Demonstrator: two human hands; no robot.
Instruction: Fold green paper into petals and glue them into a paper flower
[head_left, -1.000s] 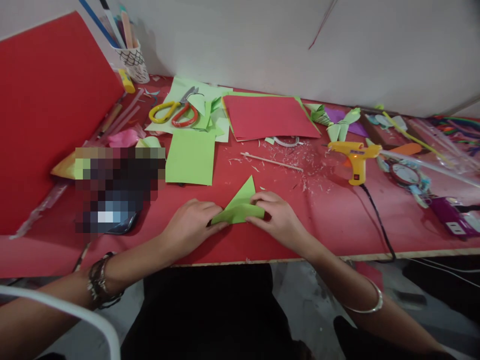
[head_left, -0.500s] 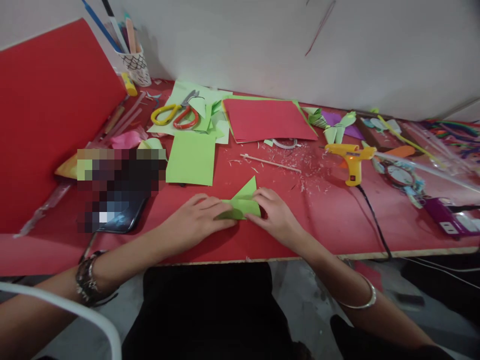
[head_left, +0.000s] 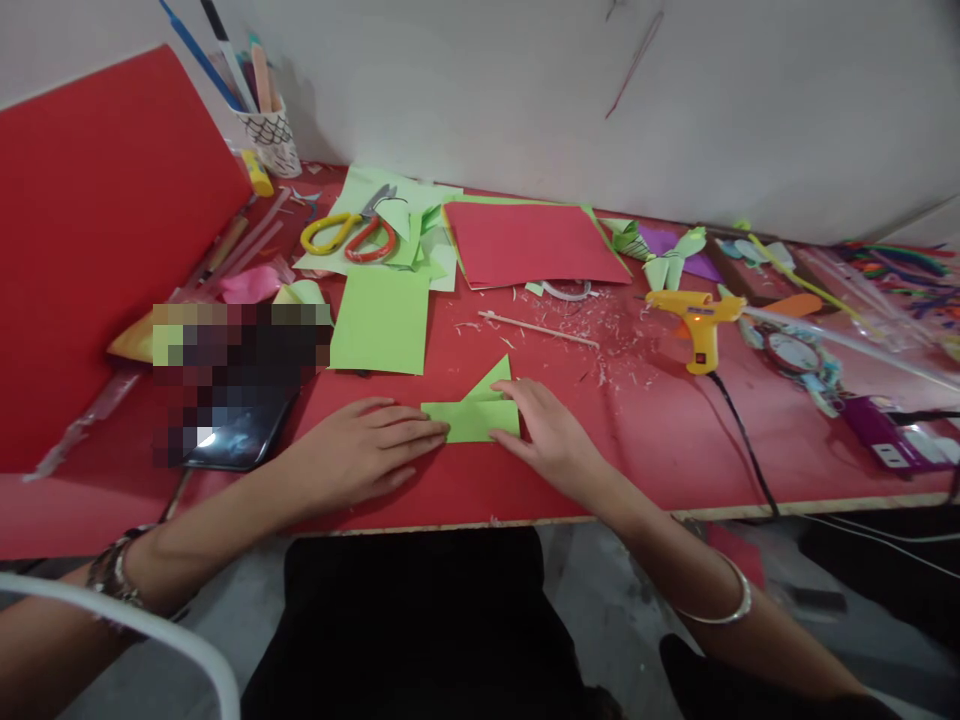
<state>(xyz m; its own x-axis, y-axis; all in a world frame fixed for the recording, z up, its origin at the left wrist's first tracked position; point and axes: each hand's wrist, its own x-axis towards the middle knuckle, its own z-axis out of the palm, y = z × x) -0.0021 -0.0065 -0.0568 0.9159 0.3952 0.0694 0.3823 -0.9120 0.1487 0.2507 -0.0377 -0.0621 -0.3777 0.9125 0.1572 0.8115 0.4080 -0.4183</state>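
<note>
A folded piece of light green paper (head_left: 472, 422) lies flat on the red table near its front edge, one pointed flap sticking up and away from me. My left hand (head_left: 360, 447) rests flat with fingers stretched out, their tips on the paper's left end. At the right end, my right hand (head_left: 551, 430) has its thumb and fingers around the paper's edge, gripping it. Beyond my left hand lies a flat green sheet (head_left: 381, 320).
Scissors (head_left: 349, 238) lie on pale green paper at the back left. Red sheets (head_left: 536, 245) are stacked at the back. A thin stick (head_left: 538, 328) lies among shavings. A yellow glue gun (head_left: 697, 325) with a cord stands right; a phone (head_left: 240, 430) lies left.
My left hand has slid left and flattened out, uncovering more of the green paper, which now lies flatter. My right hand stays at the paper's right end.
</note>
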